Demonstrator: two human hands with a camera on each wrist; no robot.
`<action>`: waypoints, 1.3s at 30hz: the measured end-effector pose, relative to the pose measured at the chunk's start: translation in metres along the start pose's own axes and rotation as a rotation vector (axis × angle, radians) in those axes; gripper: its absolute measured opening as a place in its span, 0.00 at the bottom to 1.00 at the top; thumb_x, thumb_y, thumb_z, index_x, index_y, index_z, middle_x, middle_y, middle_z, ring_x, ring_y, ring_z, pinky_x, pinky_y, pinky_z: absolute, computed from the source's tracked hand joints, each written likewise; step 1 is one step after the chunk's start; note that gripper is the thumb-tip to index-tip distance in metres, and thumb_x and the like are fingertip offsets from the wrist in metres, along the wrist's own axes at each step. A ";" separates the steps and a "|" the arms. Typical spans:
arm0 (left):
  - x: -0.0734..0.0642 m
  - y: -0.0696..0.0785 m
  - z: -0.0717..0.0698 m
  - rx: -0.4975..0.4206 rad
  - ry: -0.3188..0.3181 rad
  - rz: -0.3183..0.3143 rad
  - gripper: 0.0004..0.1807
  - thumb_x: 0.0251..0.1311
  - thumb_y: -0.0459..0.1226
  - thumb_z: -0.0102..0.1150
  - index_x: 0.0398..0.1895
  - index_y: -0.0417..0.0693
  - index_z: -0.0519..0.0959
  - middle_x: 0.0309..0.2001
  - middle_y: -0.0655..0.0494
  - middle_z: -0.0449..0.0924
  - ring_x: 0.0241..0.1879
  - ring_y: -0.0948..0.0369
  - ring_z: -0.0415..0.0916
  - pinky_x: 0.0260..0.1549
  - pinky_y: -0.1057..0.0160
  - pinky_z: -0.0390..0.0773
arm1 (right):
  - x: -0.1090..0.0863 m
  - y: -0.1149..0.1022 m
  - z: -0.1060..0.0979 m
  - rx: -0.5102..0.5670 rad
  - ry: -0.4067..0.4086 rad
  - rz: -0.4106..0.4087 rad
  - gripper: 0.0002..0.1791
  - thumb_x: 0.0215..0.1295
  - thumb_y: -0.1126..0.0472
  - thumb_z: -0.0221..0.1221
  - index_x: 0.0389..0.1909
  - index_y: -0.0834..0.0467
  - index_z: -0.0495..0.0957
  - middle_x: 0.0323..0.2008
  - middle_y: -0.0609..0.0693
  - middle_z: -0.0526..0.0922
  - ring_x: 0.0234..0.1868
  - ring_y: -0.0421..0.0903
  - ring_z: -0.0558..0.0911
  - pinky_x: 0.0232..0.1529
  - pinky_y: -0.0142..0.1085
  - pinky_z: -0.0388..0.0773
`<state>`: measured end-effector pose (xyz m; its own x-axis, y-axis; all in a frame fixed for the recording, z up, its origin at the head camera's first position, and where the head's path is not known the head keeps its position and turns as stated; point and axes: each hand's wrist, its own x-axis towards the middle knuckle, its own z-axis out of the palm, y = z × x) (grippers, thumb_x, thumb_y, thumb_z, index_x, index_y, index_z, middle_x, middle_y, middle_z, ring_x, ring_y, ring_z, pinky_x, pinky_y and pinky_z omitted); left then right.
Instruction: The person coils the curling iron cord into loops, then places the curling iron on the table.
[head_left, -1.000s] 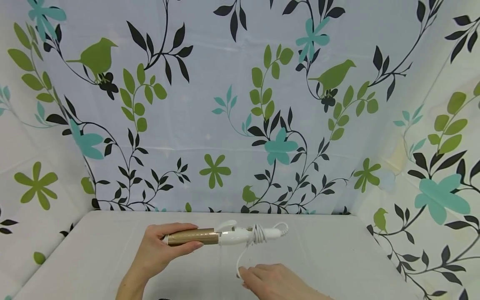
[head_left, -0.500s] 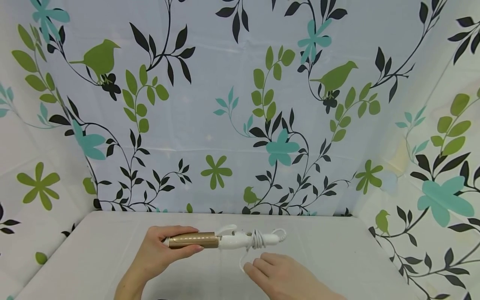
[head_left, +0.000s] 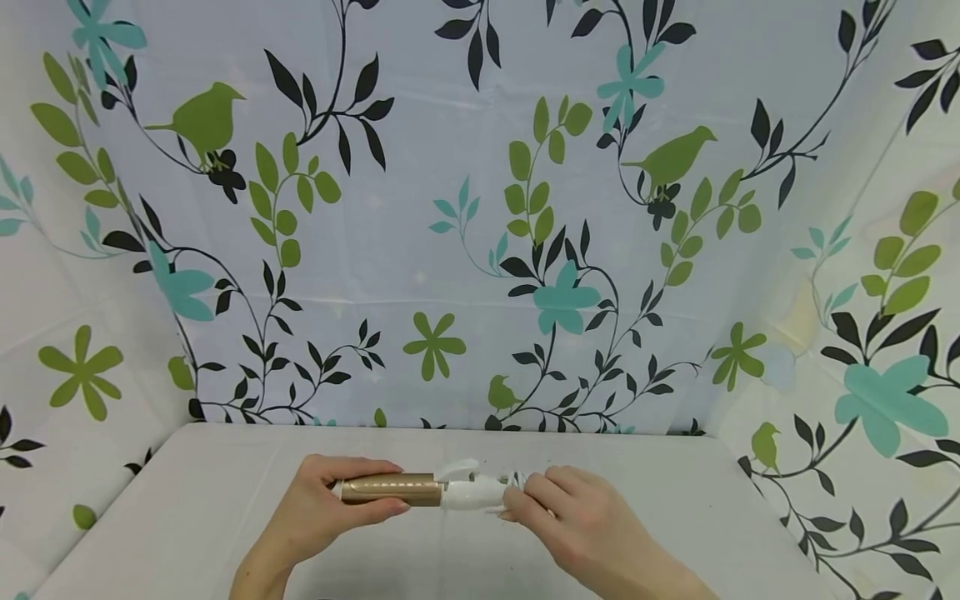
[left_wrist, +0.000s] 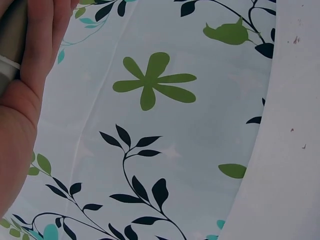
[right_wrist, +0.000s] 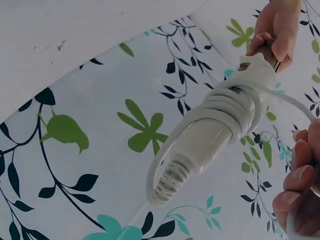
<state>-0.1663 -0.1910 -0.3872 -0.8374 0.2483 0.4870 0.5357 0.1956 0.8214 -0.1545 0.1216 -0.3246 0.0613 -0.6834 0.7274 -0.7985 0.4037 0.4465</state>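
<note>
A curling iron (head_left: 472, 493) with a gold barrel and white handle lies level in the air over the table in the head view. My left hand (head_left: 330, 504) grips its barrel (head_left: 390, 489), thumb on the near side and fingers on the far side. White cord (right_wrist: 235, 107) is wound several times round the handle in the right wrist view. From these turns a free length (right_wrist: 295, 102) runs to my right hand (right_wrist: 300, 185), whose curled fingers hold it. In the head view my right hand (head_left: 585, 517) covers the handle's end and the windings.
The white table (head_left: 712, 500) stretches out under both hands. Patterned cloth (head_left: 465, 225) with leaves, birds and flowers hangs behind it, and more of it rises at the left and right sides.
My right hand, with the cord, has moved up and to the right from below the curling iron to in front of its handle. My left hand keeps its grip on the barrel.
</note>
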 end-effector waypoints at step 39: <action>0.000 -0.001 0.000 -0.111 -0.067 0.170 0.19 0.40 0.21 0.76 0.39 0.41 0.88 0.35 0.58 0.89 0.28 0.67 0.84 0.20 0.64 0.81 | -0.033 0.045 0.017 0.219 -0.133 0.371 0.14 0.74 0.48 0.55 0.30 0.50 0.80 0.20 0.37 0.65 0.20 0.28 0.61 0.22 0.16 0.59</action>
<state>-0.1672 -0.1913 -0.3879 -0.7249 0.3317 0.6037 0.6504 0.0408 0.7585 -0.2025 0.1523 -0.3372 -0.3197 -0.5947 0.7377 -0.8604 0.5082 0.0368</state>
